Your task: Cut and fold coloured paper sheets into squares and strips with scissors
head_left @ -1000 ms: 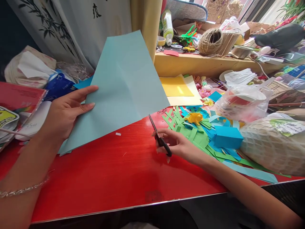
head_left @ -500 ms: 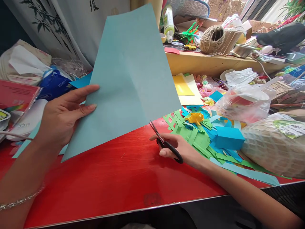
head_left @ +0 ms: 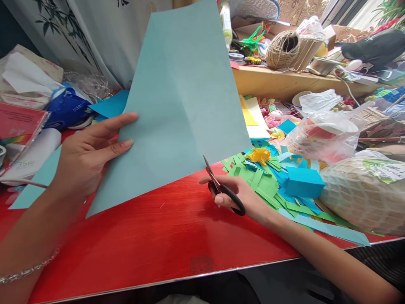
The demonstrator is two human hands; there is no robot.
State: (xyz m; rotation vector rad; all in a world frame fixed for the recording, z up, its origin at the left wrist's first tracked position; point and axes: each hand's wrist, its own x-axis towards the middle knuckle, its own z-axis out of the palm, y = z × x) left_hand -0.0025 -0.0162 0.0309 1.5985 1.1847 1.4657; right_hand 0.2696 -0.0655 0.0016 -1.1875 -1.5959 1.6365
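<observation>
My left hand (head_left: 90,156) grips the left edge of a large pale blue paper sheet (head_left: 177,109) and holds it tilted up over the red table (head_left: 152,236). My right hand (head_left: 240,196) is closed round the black handles of a pair of scissors (head_left: 221,188). The scissor blades point up and left, with their tips right at the sheet's lower edge. A silver bracelet sits on my left wrist.
A heap of green and blue paper strips (head_left: 268,177) with a blue paper box (head_left: 303,182) lies right of my right hand. Plastic bags (head_left: 325,135), a netted bundle (head_left: 360,198), a twine ball (head_left: 283,48) on a wooden ledge, and tissue packs (head_left: 68,107) crowd the edges.
My left hand has lifted the blue sheet higher and more upright. My right hand with the scissors has shifted slightly right, and the blades have come up to the sheet's lower edge.
</observation>
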